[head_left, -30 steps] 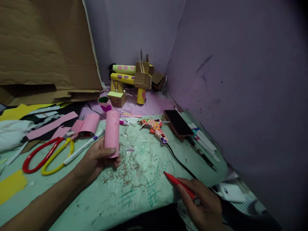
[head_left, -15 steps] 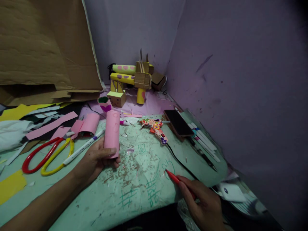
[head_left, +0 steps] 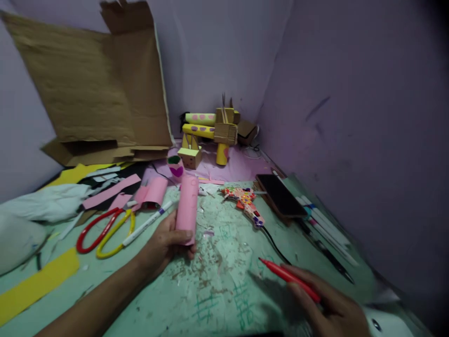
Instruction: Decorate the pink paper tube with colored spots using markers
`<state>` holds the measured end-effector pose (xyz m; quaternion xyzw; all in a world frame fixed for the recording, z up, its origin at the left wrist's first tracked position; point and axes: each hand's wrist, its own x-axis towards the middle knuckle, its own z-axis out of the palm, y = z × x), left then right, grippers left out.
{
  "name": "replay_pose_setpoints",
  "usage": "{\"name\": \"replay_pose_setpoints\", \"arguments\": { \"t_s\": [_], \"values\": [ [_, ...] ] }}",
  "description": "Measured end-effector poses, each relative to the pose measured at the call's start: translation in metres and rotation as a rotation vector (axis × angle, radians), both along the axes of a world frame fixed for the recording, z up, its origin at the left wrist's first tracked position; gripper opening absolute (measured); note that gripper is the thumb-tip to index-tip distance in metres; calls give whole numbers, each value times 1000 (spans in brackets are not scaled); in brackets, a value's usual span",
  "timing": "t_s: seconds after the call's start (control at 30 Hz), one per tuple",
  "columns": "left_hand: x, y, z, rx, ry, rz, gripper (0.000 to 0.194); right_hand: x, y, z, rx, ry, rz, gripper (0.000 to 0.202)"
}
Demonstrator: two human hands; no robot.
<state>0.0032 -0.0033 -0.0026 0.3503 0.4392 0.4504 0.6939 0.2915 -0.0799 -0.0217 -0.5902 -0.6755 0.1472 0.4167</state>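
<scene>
My left hand (head_left: pixel 173 241) is closed round the lower end of a pink paper tube (head_left: pixel 187 208), held upright with small outlined shapes down its side. Between the fingers of my right hand (head_left: pixel 326 299) is a red pen (head_left: pixel 291 276), its tip pointing left above the green table cover (head_left: pixel 217 290). A floral glue gun (head_left: pixel 245 203) lies beyond, its black cord running toward my right hand. Left of the held tube are a white marker (head_left: pixel 147 224), scissors with red and yellow handles (head_left: pixel 98 229) and another pink tube (head_left: pixel 156 192).
Cardboard figures with yellow tubes (head_left: pixel 210 128) stand at the back beside a large cardboard sheet (head_left: pixel 105 89). A phone (head_left: pixel 280 195) and several markers (head_left: pixel 329 224) lie at the right, near the wall. Paper strips and white cloth (head_left: pixel 52 201) cover the left side.
The view has shifted, so the table items appear lower and further right. My right hand has moved right with the red pen, which is now tilted flatter. My left hand still holds the tube.
</scene>
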Motion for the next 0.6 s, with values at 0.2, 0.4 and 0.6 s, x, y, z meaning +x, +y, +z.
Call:
{"name": "replay_pose_setpoints", "arguments": {
  "t_s": [0.2, 0.4, 0.6],
  "values": [
    [1, 0, 0, -10, -36, 0, 50, -61, 62, 57, 106, 270, 85, 11],
    [0, -1, -2, -53, -58, -14, 52, -115, 102, 47, 163, 603, 202, 11],
    [0, 2, -4, -39, -69, -25, 58, -125, 101, 26, 181, 384, 281, 9]
  ]
}}
